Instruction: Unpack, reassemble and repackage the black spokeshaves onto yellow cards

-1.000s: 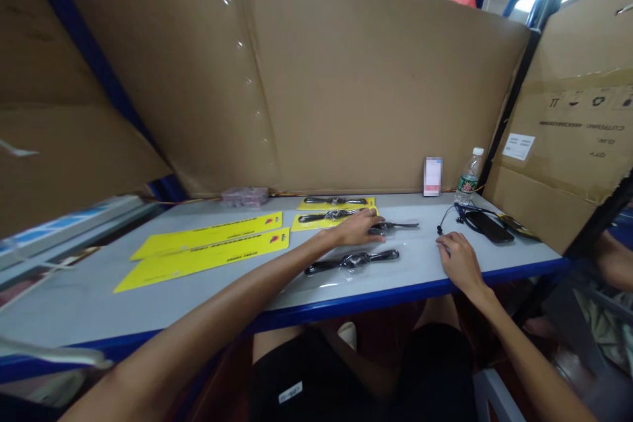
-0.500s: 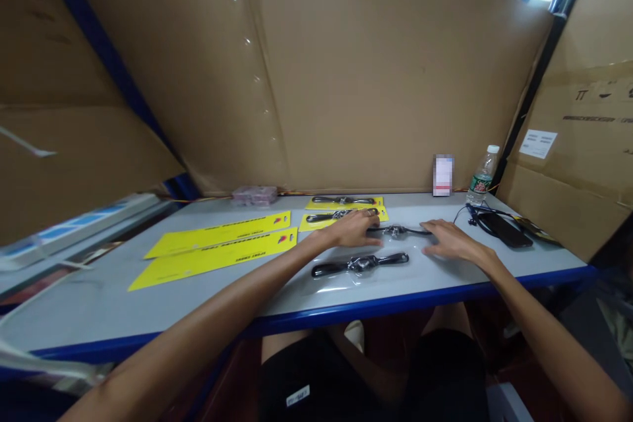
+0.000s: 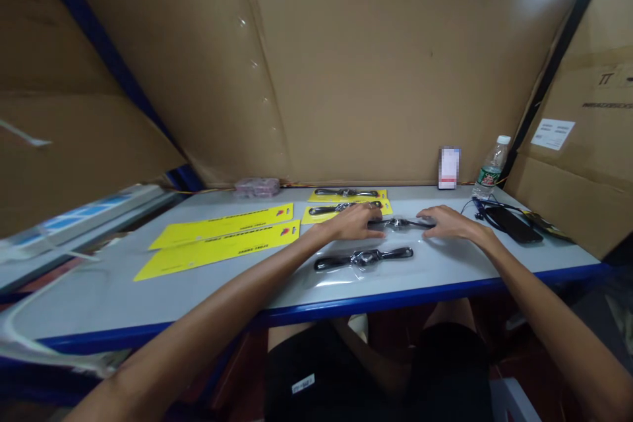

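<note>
A black spokeshave (image 3: 396, 223) in clear plastic lies crosswise between my hands on the grey table. My left hand (image 3: 357, 221) is at its left handle, the thumb and fingers on either side of it. At the other end, my right hand (image 3: 446, 223) has its curled fingers on the right handle. A second spokeshave (image 3: 364, 258), in a clear plastic shell, rests nearer the front edge. Behind my left hand, another spokeshave (image 3: 324, 210) sits on a yellow card, partly covered by the hand. Farther back lies one more carded spokeshave (image 3: 346, 192).
Two yellow cards (image 3: 222, 247) lie on the left of the table (image 3: 208, 300). A small pinkish pack (image 3: 257, 187) is at the back. To the right are an upright phone (image 3: 449, 168), a water bottle (image 3: 489, 168), and a dark phone (image 3: 514, 224) with cables. Cardboard walls enclose the table.
The view has shifted slightly. My right hand's fingers have drawn in closer around the right handle. My left hand stays at the left handle, and the other spokeshaves have not moved.
</note>
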Available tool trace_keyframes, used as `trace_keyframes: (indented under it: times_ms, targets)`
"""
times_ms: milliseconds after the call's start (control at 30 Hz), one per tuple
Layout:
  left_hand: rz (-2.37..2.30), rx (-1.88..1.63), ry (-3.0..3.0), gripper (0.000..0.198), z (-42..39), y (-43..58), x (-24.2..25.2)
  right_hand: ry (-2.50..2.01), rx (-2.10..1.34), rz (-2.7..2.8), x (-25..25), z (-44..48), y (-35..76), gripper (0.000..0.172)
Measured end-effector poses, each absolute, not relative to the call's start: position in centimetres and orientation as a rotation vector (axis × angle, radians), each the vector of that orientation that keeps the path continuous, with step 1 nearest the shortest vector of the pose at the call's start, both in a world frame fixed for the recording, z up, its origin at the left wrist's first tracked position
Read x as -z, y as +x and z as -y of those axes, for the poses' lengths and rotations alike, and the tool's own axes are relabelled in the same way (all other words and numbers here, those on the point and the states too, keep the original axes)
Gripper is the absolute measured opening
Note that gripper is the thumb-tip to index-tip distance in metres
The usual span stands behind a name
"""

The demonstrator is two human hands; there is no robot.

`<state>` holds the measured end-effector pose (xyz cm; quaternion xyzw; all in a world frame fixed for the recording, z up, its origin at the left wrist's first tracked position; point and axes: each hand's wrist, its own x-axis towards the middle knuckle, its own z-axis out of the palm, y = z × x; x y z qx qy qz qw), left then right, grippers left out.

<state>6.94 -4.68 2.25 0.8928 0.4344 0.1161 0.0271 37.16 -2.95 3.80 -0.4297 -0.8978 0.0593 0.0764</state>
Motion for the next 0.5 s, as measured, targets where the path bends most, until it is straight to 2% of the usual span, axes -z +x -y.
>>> trace_keyframes:
  times_ms: [500]
  targets:
    - [-1.394,-0.375,2.797,0.050,5.2,7.3,-1.6,-1.289,-0.117,2.640,-3.7,4.2,36.9,0.050]
